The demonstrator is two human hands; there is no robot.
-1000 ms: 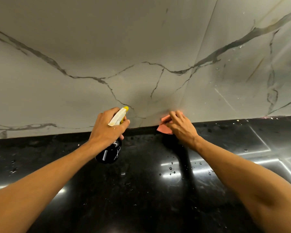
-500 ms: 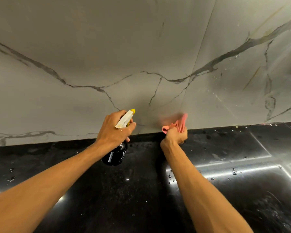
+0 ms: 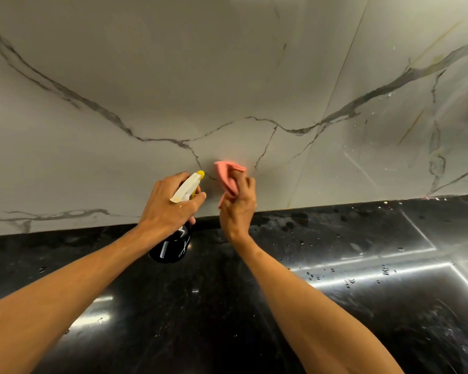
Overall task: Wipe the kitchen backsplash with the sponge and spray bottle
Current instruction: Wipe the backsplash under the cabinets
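1. Clutching the bunched pink sponge (image 3: 229, 175) in curled right fingers (image 3: 247, 184), low at the backsplash (image 3: 173, 90), just above the bench (image 3: 362, 306); better flattened for full contact.
2. Gripping the spray bottle (image 3: 170, 247) in wrapped left fingers (image 3: 200, 197), nozzle wallward; worth misting ahead, then overlapping strokes.

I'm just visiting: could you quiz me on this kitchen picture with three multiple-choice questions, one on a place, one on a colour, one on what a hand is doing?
1. Where is the pink sponge? A in a bucket; B raised before the backsplash, in the right hand; C on a shelf.
2. What colour is the nozzle tip of the spray bottle? A red; B blue; C yellow.
3. What is the left hand doing? A gripping the spray bottle; B lying flat; C pointing upward.
Answers: B, the right hand pinches the sponge in front of the backsplash; C, the yellow tip juts past the hand; A, it is wrapped round the bottle's neck.
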